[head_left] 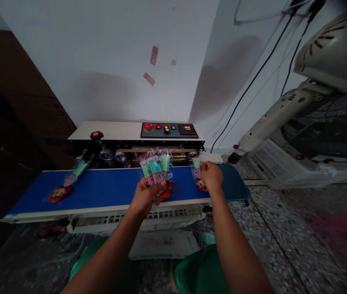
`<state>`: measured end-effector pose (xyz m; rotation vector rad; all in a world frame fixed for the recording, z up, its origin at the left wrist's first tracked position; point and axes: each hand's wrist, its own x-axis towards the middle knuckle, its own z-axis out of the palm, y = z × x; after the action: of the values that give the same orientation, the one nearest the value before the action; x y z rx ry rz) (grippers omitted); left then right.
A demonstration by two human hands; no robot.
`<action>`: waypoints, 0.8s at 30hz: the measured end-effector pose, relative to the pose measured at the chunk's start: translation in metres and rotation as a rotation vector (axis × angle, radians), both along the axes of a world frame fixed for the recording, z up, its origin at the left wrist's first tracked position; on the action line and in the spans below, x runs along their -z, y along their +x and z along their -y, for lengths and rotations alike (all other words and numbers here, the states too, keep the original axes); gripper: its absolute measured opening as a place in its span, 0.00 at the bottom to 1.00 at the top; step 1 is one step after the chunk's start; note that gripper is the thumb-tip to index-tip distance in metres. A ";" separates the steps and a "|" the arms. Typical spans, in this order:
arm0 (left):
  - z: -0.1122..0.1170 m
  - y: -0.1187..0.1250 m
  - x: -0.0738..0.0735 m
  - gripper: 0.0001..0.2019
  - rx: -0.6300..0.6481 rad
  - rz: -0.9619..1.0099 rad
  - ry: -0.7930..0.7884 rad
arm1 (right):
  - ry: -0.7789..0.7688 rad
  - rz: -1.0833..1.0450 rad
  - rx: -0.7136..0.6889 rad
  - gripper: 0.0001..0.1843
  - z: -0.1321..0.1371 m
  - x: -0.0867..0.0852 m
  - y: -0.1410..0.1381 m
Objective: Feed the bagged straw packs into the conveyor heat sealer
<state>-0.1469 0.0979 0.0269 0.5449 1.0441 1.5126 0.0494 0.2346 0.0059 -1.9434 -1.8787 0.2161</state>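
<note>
Fanned out in my left hand (pixel 145 197) is a bunch of clear plastic packets (pixel 155 166), with pale green, yellow and blue sticks at the top, colourful lettering across the middle and a red-haired cartoon figure at the bottom. My left fingers are closed round the bunch, above the blue belt (pixel 108 188). To the right, my right hand (pixel 211 176) pinches the edge of a single packet (pixel 202 184) of the same kind, upright against the sealing machine's front side. At the belt's left end another packet (pixel 59 193) lies tilted, its top at the machine's rollers.
Behind the belt stands the band sealing machine (pixel 108 130) with a red stop button (pixel 148 126) and lit display (pixel 187 128). A black knob (pixel 96 135) sticks up at its left. A white plastic basket (pixel 271 163) and a beige jointed arm (pixel 271 118) are at right.
</note>
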 end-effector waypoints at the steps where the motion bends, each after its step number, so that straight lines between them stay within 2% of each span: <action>1: 0.000 0.000 -0.001 0.14 -0.003 0.008 -0.002 | 0.024 -0.025 -0.029 0.18 0.003 -0.003 -0.007; 4: -0.001 0.000 -0.002 0.13 0.001 0.002 0.000 | 0.116 -0.333 -0.200 0.20 0.020 -0.012 -0.031; 7: -0.003 0.001 -0.002 0.13 0.000 -0.012 0.017 | -0.006 -0.793 -0.488 0.21 0.041 -0.018 -0.057; 8: -0.003 0.001 -0.001 0.13 -0.003 -0.014 0.022 | -0.054 -0.899 -0.546 0.20 0.047 -0.018 -0.064; 10: -0.003 0.002 -0.001 0.14 -0.006 -0.009 0.017 | -0.067 -1.035 -0.562 0.18 0.054 -0.017 -0.075; 13: -0.002 0.002 -0.001 0.16 -0.019 0.007 -0.005 | 0.041 -1.123 -0.424 0.17 0.054 -0.013 -0.075; 16: -0.001 0.000 0.000 0.18 -0.028 0.020 -0.032 | 0.133 -1.014 -0.290 0.18 0.042 -0.011 -0.055; 20: 0.000 -0.001 0.002 0.18 -0.016 0.010 -0.036 | 0.232 -0.612 -0.129 0.18 0.020 -0.010 -0.007; 24: 0.002 -0.001 0.000 0.18 -0.005 -0.015 -0.037 | 0.105 -0.194 0.017 0.16 0.006 -0.005 0.029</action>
<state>-0.1480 0.0962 0.0267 0.5289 1.0830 1.4927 0.0789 0.2290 0.0106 -1.7996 -1.7129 0.2847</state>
